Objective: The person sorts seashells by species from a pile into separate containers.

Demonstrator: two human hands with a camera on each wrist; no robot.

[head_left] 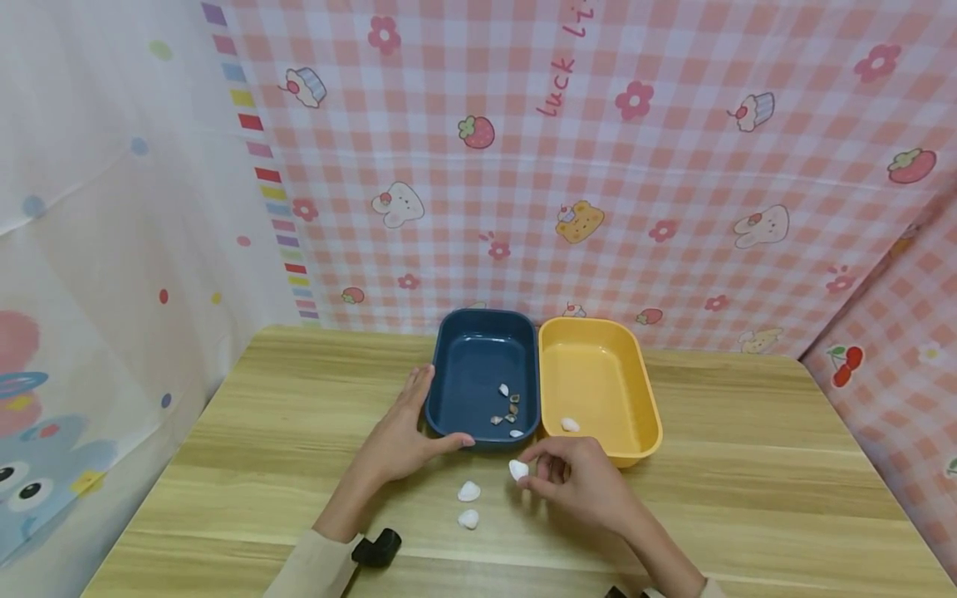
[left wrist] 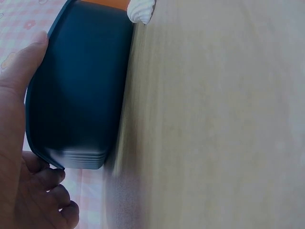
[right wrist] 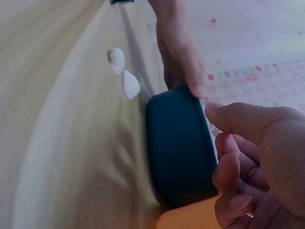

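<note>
Between thumb and index finger my right hand [head_left: 579, 482] pinches a white seashell [head_left: 518, 471], just above the table by the trays' near edges. My left hand [head_left: 399, 436] lies against the left side of the dark blue tray [head_left: 486, 328], its thumb on the near rim. Inside that tray are several small brownish shells [head_left: 513, 409] and a couple of whitish ones. One pale shell [head_left: 570, 424] sits in the yellow tray [head_left: 598, 365]. Two white seashells [head_left: 468, 492] lie on the table between the hands; the right wrist view shows both shells [right wrist: 131, 85] too.
The trays stand side by side at the back of the wooden table [head_left: 748, 482], close to a pink checked cloth [head_left: 516, 191]. A white patterned curtain [head_left: 134, 208] hangs at the left. Black wrist mounts [head_left: 377, 548] are strapped near the sleeves.
</note>
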